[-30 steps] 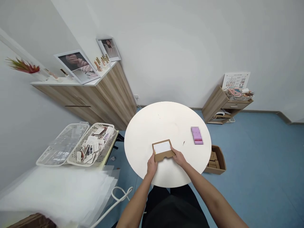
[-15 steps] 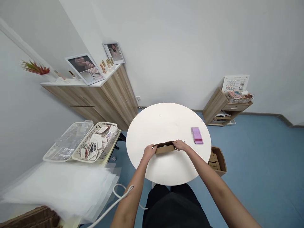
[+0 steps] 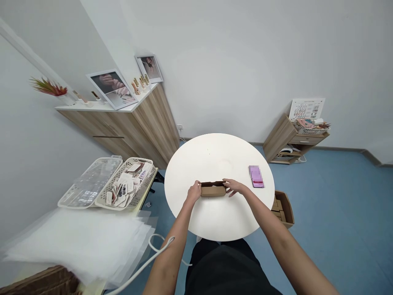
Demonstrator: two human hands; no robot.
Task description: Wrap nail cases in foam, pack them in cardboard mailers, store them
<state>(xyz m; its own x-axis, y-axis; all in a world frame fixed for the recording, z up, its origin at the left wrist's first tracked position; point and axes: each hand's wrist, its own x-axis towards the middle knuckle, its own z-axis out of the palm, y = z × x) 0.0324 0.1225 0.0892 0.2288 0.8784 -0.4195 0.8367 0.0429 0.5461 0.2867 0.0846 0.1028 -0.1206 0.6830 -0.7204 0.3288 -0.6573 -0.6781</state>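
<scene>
A small, long brown cardboard box [image 3: 213, 191] is on the round white table, its long side facing me and its top open. My left hand [image 3: 194, 191] is closed around the box's left end. At the right end, my right hand [image 3: 233, 187] has its fingertips on the upper corner and end panel, with some of its fingers spread. What lies inside the box is hard to make out. To the right on the table lies a purple item [image 3: 256, 176], blurred by pixelation.
The round white table [image 3: 217, 221] stands before me. Beside it on the floor is a carton [image 3: 287, 209] with brown boxes inside. At left, a side table bears a white basket [image 3: 144, 180] of cards and translucent sheets [image 3: 80, 237]. A white cable [image 3: 144, 266] loops near my left arm.
The box has levelled out from a slight tilt, and its front side faces me more fully. My right hand's fingers have spread more at its right end.
</scene>
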